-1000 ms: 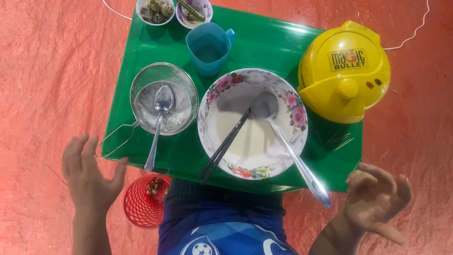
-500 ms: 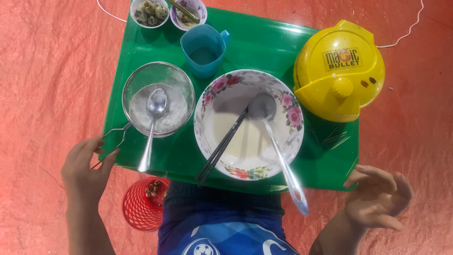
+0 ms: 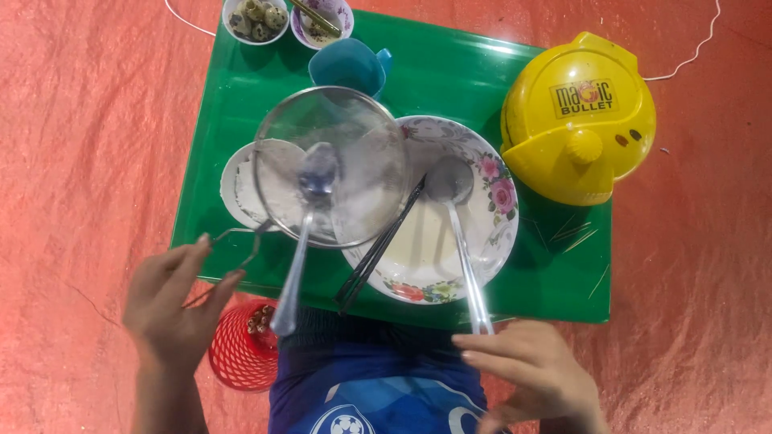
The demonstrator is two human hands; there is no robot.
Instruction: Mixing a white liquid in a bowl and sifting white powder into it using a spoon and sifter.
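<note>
The round metal mesh sieve (image 3: 334, 165) with a wire handle is lifted above the green plastic tray (image 3: 450, 72), and it partly covers the small white bowl of flour (image 3: 241, 189) on the left and the large floral ceramic bowl (image 3: 482, 201) on the right. The left hand (image 3: 173, 301) pinches the wire handle with closed fingers, probably to keep the sieve level, because a metal spoon (image 3: 301, 241) lies inside it. The right hand (image 3: 535, 370) is open and holds nothing; its fingertips are near the end of a long metal ladle (image 3: 458, 233) in the floral bowl, beside black chopsticks (image 3: 382, 245). Far on the tray stand a blue plastic cup (image 3: 350, 64) and two small bowls; a yellow round appliance (image 3: 579, 120) is at the right, and a red mesh cup (image 3: 241, 345) is near the body.
</note>
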